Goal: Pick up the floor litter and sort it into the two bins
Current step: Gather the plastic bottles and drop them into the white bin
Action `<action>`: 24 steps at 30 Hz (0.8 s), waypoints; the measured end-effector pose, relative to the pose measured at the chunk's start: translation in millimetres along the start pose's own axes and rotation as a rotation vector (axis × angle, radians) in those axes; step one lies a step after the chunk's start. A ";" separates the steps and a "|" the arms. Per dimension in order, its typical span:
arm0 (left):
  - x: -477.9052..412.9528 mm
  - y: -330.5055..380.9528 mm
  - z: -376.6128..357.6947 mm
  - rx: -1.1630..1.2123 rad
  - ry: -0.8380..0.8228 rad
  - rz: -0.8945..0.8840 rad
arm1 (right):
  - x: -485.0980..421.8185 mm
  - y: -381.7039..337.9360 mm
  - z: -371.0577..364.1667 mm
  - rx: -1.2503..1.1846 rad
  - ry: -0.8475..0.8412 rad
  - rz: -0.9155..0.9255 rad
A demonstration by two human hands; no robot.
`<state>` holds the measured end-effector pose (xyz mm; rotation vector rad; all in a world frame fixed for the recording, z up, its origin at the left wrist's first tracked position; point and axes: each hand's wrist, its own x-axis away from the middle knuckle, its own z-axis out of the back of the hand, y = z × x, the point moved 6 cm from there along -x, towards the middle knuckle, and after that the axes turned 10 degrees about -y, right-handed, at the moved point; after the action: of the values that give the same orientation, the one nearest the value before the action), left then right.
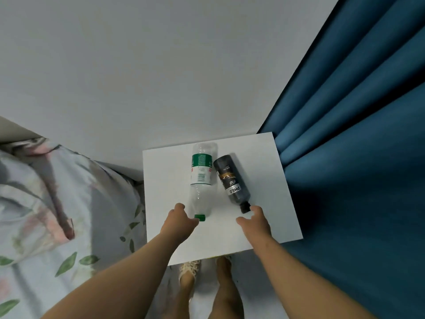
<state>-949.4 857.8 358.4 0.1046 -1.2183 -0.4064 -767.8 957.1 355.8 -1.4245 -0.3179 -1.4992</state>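
**A:** How do our fingers stand?

**B:** On our left hand [181,218] they are curled in, and the thumb tip [194,221] sits right at the green cap [200,217]. We cannot tell whether we pinch it or only touch it. On our right hand [255,223] the fingers are spread wide with the thumb out to the side. The fingertips [255,209] are just at the black cap [245,207] and grip nothing.

**A:** And the litter itself?

**B:** The clear bottle [201,171] and the dark bottle [231,180] lie on their sides on the white table [271,162]. They are close together, with their caps toward us. The blue curtain [345,134] hangs to the right and the flowered bedding [46,203] lies to the left. We see no bin.

**A:** Which step are we on?

**B:** We judge it the pick-up. A hand has reached each neck, but neither bottle is lifted.

**A:** What does the next move call for?

**B:** We need to wrap each neck rather than nudge the cap, since round bottles can roll and the clear one looks empty and light. After that we must find the bins and choose one for each bottle.
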 end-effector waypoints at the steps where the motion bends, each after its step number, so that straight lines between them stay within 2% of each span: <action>1: -6.0 1.6 -3.5 0.056 -0.014 0.022 | -10.6 0.9 2.7 -0.022 0.001 -0.009; 5: -24.1 14.5 -18.6 0.187 -0.050 0.052 | -43.0 6.5 10.3 -0.061 -0.008 -0.058; 12: -48.1 21.7 -36.4 0.317 -0.004 0.118 | -65.6 10.6 11.1 -0.093 -0.036 -0.094; 24: -59.5 29.0 -60.6 0.554 -0.044 0.136 | -77.8 18.6 8.3 -0.148 -0.091 -0.080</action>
<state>-903.0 897.6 292.8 0.4865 -1.3468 0.0562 -763.6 991.0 282.9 -1.6177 -0.3286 -1.5519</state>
